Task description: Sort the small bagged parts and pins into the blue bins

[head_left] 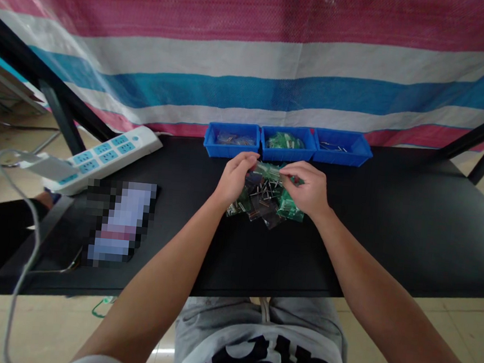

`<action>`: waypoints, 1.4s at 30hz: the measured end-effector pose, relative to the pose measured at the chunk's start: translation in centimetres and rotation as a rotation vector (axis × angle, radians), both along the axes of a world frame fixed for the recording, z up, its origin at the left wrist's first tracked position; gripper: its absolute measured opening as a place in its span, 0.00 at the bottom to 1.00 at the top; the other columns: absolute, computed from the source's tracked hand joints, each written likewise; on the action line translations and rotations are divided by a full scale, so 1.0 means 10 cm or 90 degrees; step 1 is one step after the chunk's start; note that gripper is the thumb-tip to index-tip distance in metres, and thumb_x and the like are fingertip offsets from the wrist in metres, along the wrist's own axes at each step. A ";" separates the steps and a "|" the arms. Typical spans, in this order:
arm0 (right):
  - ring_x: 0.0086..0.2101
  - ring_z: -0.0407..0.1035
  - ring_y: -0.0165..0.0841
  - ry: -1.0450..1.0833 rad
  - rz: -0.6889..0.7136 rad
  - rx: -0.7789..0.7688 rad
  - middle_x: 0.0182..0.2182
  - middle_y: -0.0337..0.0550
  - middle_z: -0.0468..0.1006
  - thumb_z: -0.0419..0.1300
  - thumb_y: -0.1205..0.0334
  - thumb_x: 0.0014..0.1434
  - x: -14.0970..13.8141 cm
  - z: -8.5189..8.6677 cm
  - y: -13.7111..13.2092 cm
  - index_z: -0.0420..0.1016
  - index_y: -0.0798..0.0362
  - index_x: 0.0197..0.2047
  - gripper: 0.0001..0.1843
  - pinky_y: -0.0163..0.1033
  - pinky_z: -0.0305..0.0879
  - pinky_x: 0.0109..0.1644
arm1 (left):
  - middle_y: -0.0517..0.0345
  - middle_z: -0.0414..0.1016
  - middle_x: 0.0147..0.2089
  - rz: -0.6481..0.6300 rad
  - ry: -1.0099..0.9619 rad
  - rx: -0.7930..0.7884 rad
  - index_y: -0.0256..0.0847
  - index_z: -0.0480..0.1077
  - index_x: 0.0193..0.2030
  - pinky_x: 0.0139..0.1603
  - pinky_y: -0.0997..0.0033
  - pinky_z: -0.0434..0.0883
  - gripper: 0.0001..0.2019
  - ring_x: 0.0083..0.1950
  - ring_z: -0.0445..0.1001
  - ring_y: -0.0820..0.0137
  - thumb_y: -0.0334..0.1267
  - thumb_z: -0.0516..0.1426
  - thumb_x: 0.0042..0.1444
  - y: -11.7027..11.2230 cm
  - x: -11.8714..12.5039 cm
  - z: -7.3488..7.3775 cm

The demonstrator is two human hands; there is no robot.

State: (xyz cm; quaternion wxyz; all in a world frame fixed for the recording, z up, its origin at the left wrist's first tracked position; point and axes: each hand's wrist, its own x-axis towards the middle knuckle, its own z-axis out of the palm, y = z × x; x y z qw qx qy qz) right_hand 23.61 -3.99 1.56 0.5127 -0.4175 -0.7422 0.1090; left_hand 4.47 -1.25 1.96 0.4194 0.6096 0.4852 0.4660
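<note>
Between my two hands stretches a small green-tinted plastic bag (269, 171) with thin pieces inside. My left hand (237, 175) pinches its left end, and my right hand (307, 186) pinches the right end. Right below lies a pile of loose metal pins (265, 191) and small bags, some clear and some green (289, 207). Behind my hands three blue bins stand in a row. The left bin (211, 145) contains clear bags, the middle bin (310, 153) green bags, and the right bin (362, 158) a few loose metal pins.
A white power strip (144, 142) with a plugged-in adapter and cable lies on the black table (411, 230) at the left. Nearer me is a blurred-out phone-like object (124, 222). A striped sheet (254, 92) hangs behind, between black frame posts (62, 106).
</note>
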 end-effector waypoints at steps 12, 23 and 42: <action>0.35 0.73 0.36 0.006 0.029 -0.078 0.47 0.50 0.77 0.57 0.64 0.55 0.00 -0.04 0.00 0.70 0.51 0.55 0.23 0.40 0.71 0.31 | 0.62 0.75 0.29 -0.061 -0.190 0.015 0.36 0.72 0.46 0.33 0.74 0.71 0.23 0.29 0.74 0.74 0.42 0.68 0.44 0.01 0.02 -0.09; 0.36 0.75 0.36 -0.060 0.049 -0.007 0.38 0.46 0.80 0.58 0.62 0.62 0.00 -0.01 0.01 0.79 0.51 0.40 0.08 0.41 0.73 0.38 | 0.48 0.77 0.54 -0.121 -0.086 0.126 0.38 0.74 0.28 0.60 0.57 0.69 0.03 0.57 0.73 0.58 0.33 0.63 0.45 -0.07 0.03 -0.02; 0.38 0.75 0.39 -0.053 -0.134 0.098 0.35 0.47 0.82 0.59 0.59 0.61 0.08 0.00 0.07 0.81 0.51 0.37 0.09 0.46 0.73 0.42 | 0.54 0.76 0.42 0.035 -0.129 0.063 0.38 0.71 0.42 0.44 0.68 0.72 0.14 0.42 0.75 0.68 0.41 0.58 0.49 0.02 0.01 -0.05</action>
